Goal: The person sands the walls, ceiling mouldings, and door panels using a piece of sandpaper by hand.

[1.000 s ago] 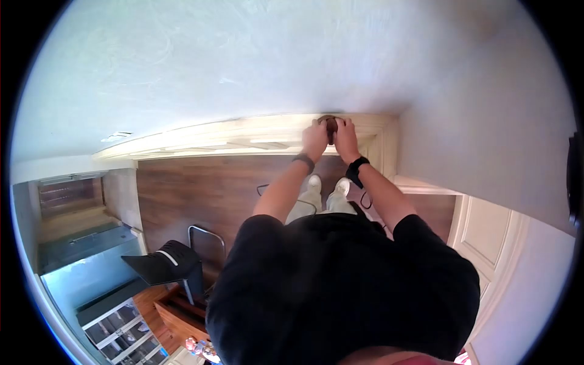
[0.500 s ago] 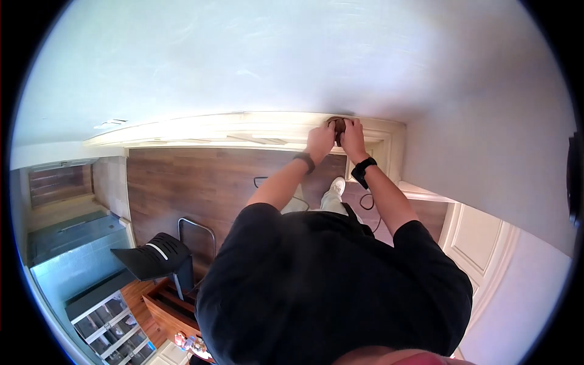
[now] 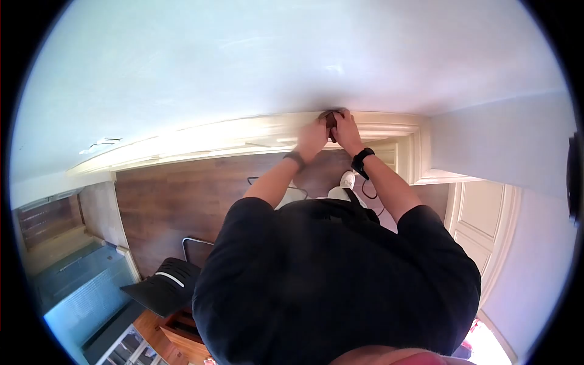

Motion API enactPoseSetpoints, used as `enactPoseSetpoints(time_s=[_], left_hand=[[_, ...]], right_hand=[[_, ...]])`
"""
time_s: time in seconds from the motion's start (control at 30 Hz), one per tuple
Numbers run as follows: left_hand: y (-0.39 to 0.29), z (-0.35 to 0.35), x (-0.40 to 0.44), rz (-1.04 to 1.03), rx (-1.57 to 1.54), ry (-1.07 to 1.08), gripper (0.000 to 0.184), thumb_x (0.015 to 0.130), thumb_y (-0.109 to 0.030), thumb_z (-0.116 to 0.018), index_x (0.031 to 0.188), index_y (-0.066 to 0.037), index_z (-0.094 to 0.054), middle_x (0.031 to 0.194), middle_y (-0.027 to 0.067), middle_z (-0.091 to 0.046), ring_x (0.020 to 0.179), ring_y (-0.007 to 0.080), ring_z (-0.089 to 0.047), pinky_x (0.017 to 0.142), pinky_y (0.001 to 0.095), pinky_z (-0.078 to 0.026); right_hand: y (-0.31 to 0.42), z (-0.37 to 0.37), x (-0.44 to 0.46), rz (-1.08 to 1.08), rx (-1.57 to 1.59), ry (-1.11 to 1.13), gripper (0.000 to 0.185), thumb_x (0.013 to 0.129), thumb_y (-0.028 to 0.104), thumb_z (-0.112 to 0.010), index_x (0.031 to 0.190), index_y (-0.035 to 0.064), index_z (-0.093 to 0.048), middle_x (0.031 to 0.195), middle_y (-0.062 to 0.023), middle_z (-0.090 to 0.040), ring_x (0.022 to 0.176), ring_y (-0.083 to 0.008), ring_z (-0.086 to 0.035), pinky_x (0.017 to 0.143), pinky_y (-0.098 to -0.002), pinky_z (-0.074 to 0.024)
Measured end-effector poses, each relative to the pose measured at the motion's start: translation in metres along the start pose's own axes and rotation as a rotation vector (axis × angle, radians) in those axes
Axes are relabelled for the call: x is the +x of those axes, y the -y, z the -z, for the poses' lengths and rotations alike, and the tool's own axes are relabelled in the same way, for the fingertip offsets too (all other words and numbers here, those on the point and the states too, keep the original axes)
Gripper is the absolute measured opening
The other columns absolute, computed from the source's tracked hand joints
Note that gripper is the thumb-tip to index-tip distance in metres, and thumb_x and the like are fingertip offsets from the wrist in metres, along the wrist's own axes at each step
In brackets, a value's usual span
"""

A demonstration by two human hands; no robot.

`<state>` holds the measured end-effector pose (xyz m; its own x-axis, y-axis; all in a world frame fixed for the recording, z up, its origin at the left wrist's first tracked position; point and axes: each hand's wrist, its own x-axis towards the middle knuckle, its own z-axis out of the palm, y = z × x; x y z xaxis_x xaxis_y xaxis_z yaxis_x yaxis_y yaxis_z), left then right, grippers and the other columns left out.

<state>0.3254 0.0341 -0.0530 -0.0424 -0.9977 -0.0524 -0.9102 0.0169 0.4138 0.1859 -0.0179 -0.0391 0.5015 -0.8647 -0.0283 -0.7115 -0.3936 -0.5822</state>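
A small dark brown object is held against the cream trim along the wall; its kind I cannot make out. My left hand grips its left side, somewhat blurred. On the other side my right hand has its fingers closed around it. Both hands are close together, and the fingers partly hide the object. The cream trim runs right behind it, just below the pale wall.
A black-backed chair with a metal frame stands at lower left, near a wooden drawer unit. A thin dark cable hangs near my legs. Wood flooring spreads below. A panelled cream door is on the right.
Both hands and the brown object have shifted slightly left along the trim. The camera view has turned a little, and the chair now appears lower.
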Motion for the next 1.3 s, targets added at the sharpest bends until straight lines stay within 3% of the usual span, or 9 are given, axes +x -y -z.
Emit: enactPoseSetpoints(time_s=[0.1, 0.3, 0.43, 0.6, 0.7, 0.9, 1.0, 1.1, 1.3], left_hand=[[0.032, 0.015, -0.018, 0.043, -0.203, -0.147, 0.030, 0.088, -0.020, -0.053, 0.114, -0.006, -0.056, 0.094, 0.0159, -0.067, 0.081, 0.0363, -0.065, 0.069, 0.0469, -0.053], [0.111, 0.056, -0.062, 0.158, -0.146, 0.059, 0.037, 0.089, -0.028, -0.054, 0.120, -0.007, -0.053, 0.101, 0.0177, -0.065, 0.084, 0.0385, -0.064, 0.070, 0.0478, -0.051], [0.152, 0.079, -0.095, 0.203, -0.201, -0.071, 0.036, 0.089, -0.027, -0.055, 0.119, -0.008, -0.052, 0.099, 0.0166, -0.065, 0.083, 0.0377, -0.064, 0.069, 0.0488, -0.051], [0.151, 0.083, -0.098, 0.301, -0.210, -0.030, 0.039, 0.087, -0.021, -0.056, 0.125, -0.013, -0.050, 0.092, 0.0170, -0.066, 0.084, 0.0367, -0.064, 0.070, 0.0495, -0.050], [0.144, 0.070, -0.090, 0.197, -0.211, -0.051, 0.037, 0.087, -0.029, -0.056, 0.119, -0.009, -0.054, 0.105, 0.0147, -0.064, 0.084, 0.0367, -0.065, 0.070, 0.0484, -0.052], [0.103, 0.027, -0.062, 0.109, -0.244, -0.065, 0.031, 0.086, -0.024, -0.055, 0.113, -0.007, -0.055, 0.099, 0.0158, -0.065, 0.084, 0.0362, -0.064, 0.071, 0.0493, -0.051], [0.083, 0.025, -0.056, 0.092, -0.119, -0.041, 0.030, 0.085, -0.022, -0.059, 0.107, -0.002, -0.054, 0.096, 0.0157, -0.063, 0.079, 0.0343, -0.065, 0.067, 0.0449, -0.054], [0.082, 0.030, -0.058, 0.114, -0.080, -0.034, 0.032, 0.086, -0.024, -0.058, 0.111, -0.004, -0.055, 0.097, 0.0151, -0.064, 0.080, 0.0342, -0.065, 0.069, 0.0449, -0.053], [0.098, 0.051, -0.072, 0.212, -0.093, 0.064, 0.033, 0.089, -0.027, -0.056, 0.114, -0.005, -0.056, 0.095, 0.0169, -0.067, 0.087, 0.0361, -0.065, 0.074, 0.0465, -0.051]], right_hand=[[0.030, -0.031, 0.010, 0.027, -0.043, -0.066, 0.049, 0.072, 0.013, -0.068, 0.117, -0.0012, -0.056, 0.121, -0.0206, -0.049, 0.106, -0.0405, -0.050, 0.092, -0.0449, -0.0467], [0.116, -0.078, 0.022, 0.042, -0.026, 0.005, 0.047, 0.074, 0.004, -0.060, 0.120, -0.0008, -0.051, 0.118, -0.0208, -0.046, 0.107, -0.0417, -0.049, 0.091, -0.0455, -0.0475], [0.164, -0.108, 0.032, 0.064, -0.024, 0.066, 0.047, 0.072, 0.004, -0.061, 0.118, -0.0015, -0.052, 0.116, -0.0209, -0.047, 0.107, -0.0414, -0.049, 0.088, -0.0454, -0.0486], [0.175, -0.111, 0.025, 0.027, -0.001, 0.048, 0.047, 0.072, 0.005, -0.061, 0.118, 0.0001, -0.052, 0.115, -0.0196, -0.047, 0.107, -0.0398, -0.049, 0.087, -0.0448, -0.0492], [0.168, -0.094, 0.014, -0.026, 0.028, 0.027, 0.046, 0.074, 0.006, -0.061, 0.119, 0.0030, -0.053, 0.115, -0.0168, -0.048, 0.107, -0.0373, -0.050, 0.086, -0.0444, -0.0495], [0.116, -0.074, -0.002, -0.112, -0.104, -0.046, 0.043, 0.076, 0.009, -0.061, 0.118, 0.0065, -0.054, 0.115, -0.0147, -0.050, 0.105, -0.0357, -0.053, 0.083, -0.0449, -0.0506], [0.107, -0.060, -0.008, -0.115, -0.123, -0.063, 0.040, 0.075, 0.009, -0.062, 0.114, 0.0064, -0.055, 0.114, -0.0151, -0.051, 0.103, -0.0353, -0.054, 0.082, -0.0455, -0.0508], [0.115, -0.057, 0.002, -0.231, -0.178, 0.077, 0.039, 0.073, 0.008, -0.064, 0.111, 0.0056, -0.055, 0.112, -0.0156, -0.051, 0.101, -0.0339, -0.054, 0.080, -0.0447, -0.0512], [0.128, -0.082, -0.001, -0.094, -0.092, -0.065, 0.037, 0.072, 0.008, -0.064, 0.107, 0.0026, -0.054, 0.109, -0.0163, -0.049, 0.100, -0.0353, -0.054, 0.077, -0.0442, -0.0521]])
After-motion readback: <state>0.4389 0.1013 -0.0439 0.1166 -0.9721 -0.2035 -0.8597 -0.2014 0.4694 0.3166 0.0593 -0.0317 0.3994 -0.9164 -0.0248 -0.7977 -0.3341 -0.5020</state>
